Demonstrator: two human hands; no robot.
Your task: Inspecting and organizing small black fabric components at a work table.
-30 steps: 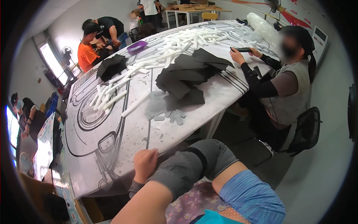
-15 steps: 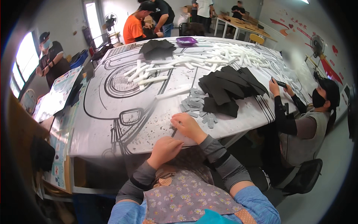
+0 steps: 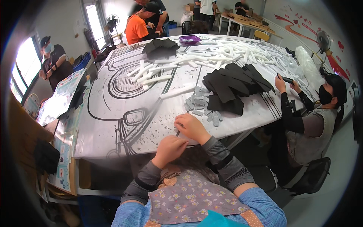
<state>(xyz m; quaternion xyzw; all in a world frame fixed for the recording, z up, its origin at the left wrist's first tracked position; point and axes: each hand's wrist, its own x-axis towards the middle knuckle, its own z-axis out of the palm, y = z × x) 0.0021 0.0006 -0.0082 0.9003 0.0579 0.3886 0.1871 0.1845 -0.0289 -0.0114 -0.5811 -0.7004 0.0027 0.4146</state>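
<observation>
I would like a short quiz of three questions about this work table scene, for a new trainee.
1. True or false: the person's left hand and right hand are both at the near edge of the white printed table cover.
2. What lies closest beyond the right hand?
A. small grey flat foam pieces
B. long white foam sticks
C. purple plastic tray
3. Fill in: the pile of foam sheets is ____ in colour.

Key: 1 true; 2 A; 3 black.
</observation>
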